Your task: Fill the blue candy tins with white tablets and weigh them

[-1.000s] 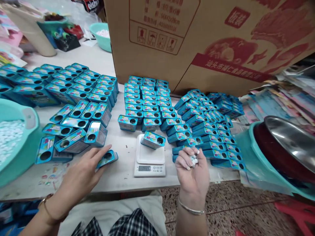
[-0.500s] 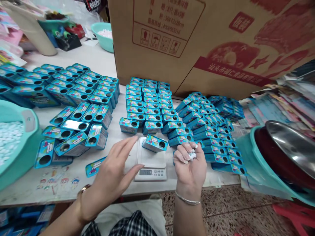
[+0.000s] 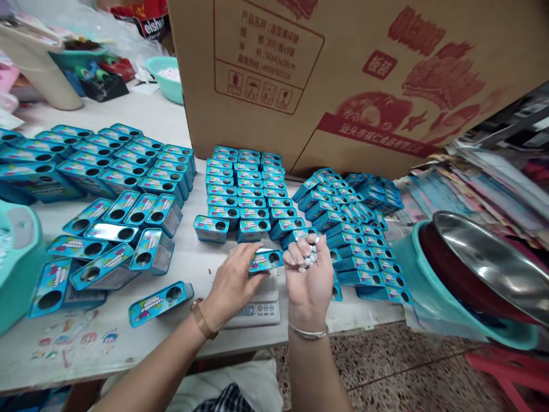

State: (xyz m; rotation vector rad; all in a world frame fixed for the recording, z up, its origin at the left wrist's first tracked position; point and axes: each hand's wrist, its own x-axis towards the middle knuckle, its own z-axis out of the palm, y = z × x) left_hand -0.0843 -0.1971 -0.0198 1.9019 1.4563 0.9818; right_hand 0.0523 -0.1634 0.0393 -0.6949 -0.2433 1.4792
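My left hand (image 3: 231,281) has its thumb and fingers around the left end of a blue candy tin (image 3: 268,261). That tin is over the back of the white digital scale (image 3: 268,316); whether it still rests on the scale I cannot tell. Palm up, my right hand (image 3: 309,294) has its fingers curled over several small pale candies (image 3: 310,258), just right of the tin's round opening. Another blue tin (image 3: 160,303) lies tilted on the table left of the scale.
Rows of blue tins (image 3: 253,194) stand behind the scale, with more tins (image 3: 364,246) at right and loose ones (image 3: 103,269) at left. A big cardboard box (image 3: 326,74) closes off the back. Teal basins flank the table, one (image 3: 32,252) at left, one (image 3: 412,269) at right.
My left hand has moved right and closed on the tin at the scale. My right hand has come nearer the tin's opening, still holding the candies. The camera view has shifted a little.
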